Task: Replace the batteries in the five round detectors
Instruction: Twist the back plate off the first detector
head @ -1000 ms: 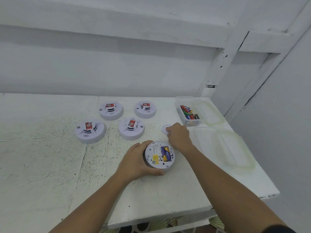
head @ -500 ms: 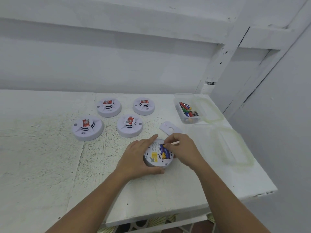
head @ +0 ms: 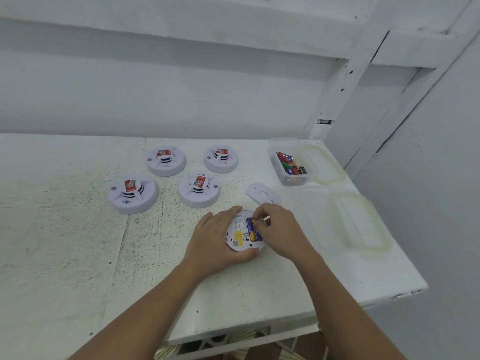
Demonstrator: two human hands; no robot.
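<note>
Head view: your left hand (head: 215,240) cups the upturned detector (head: 240,241) near the front middle of the table (head: 78,229), fingers curled round its rim. Your right hand (head: 281,229) pinches the top end of the batteries (head: 251,229) in its open bay. Judged: first unit of five, old ones coming out; next, lift them clear and draw fresh ones from the tub (head: 292,166).

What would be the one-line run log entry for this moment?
left hand: holds upturned detector | right hand: pinches its batteries | cover: off, on table | four detectors: face up, behind
</note>
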